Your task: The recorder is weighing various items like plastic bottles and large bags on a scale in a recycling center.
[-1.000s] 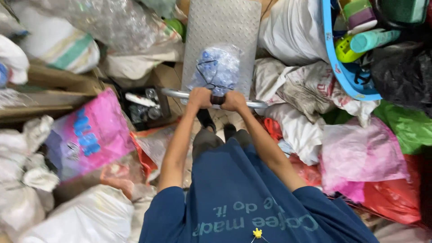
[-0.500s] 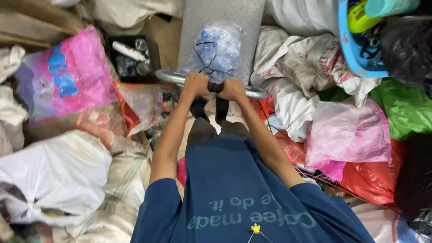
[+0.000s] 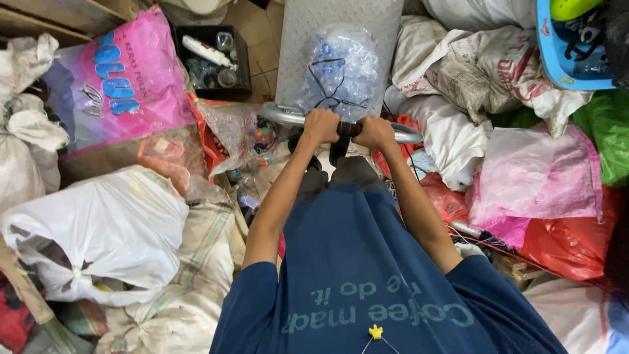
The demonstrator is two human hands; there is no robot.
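Observation:
My left hand (image 3: pixel 321 125) and my right hand (image 3: pixel 374 131) both grip the curved metal handle bar (image 3: pixel 278 115) of a trolley, side by side near its middle. Beyond the bar lies the trolley's grey textured platform (image 3: pixel 301 39). On it rests a clear plastic bag of crushed bottles (image 3: pixel 341 65), tied with a dark cord. My arms reach forward over my dark blue shirt.
Full bags crowd both sides: a pink printed sack (image 3: pixel 118 85), white bags (image 3: pixel 98 229) on the left, white and pink sacks (image 3: pixel 524 177) and a green bag (image 3: pixel 606 131) on the right. A black box of small bottles (image 3: pixel 209 59) and a blue basket (image 3: pixel 563 59) sit further ahead.
The view has shifted so the trolley and both hands sit higher and closer in frame. The bags on the left have slid toward me. Both hands have kept their grip.

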